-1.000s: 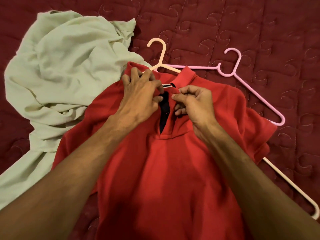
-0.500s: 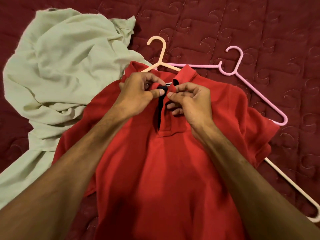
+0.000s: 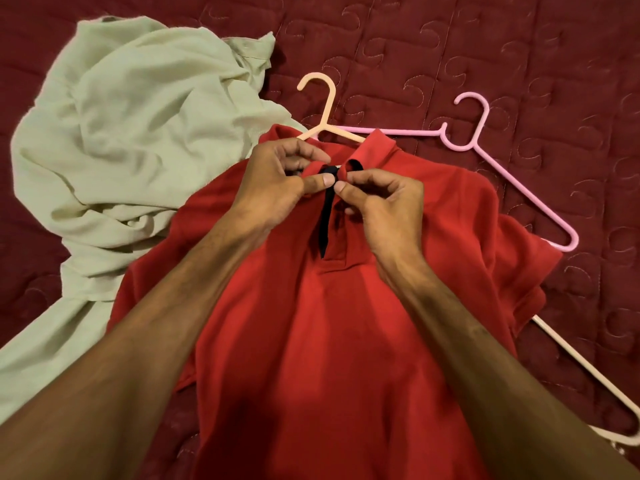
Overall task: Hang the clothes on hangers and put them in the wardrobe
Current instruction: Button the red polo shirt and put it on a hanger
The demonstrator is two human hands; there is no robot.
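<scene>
A left hand (image 3: 273, 188) and right hand (image 3: 384, 206) are pinching opposite edges of a red polo shirt's (image 3: 311, 341) placket, thumbs nearly touching. The shirt is lying on a maroon bed (image 3: 519, 46), a peach hanger (image 3: 325, 109) poking out above its collar.

Hangers, three: one peach hanger (image 3: 329, 105), one pink hanger (image 3: 460, 147), one whitish hanger (image 3: 571, 353) — partly covered. Garments, two: one red polo shirt (image 3: 311, 341), one pale green garment (image 3: 138, 116). Hands, two — left hand (image 3: 273, 181), right hand (image 3: 384, 206). One maroon quilted cover (image 3: 519, 46).
</scene>
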